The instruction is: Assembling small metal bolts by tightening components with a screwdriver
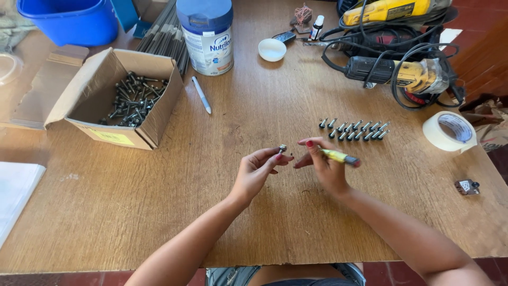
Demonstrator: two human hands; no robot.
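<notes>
My left hand (257,170) pinches a small dark screw (282,149) by its head between thumb and forefinger, just above the wooden table (211,201). My right hand (325,164) grips a yellow marker (341,157) whose tip points left toward the screw. The two hands almost touch at the middle of the table. Behind my right hand several screws (353,130) lie in two neat rows.
An open cardboard box (153,119) holding several loose screws (135,99) sits at the left. A tall tin (206,36), a white pen (201,95), a white lid (272,50), power tools with tangled cords (402,71), a tape roll (450,131) and a blue tub (69,20) ring the table.
</notes>
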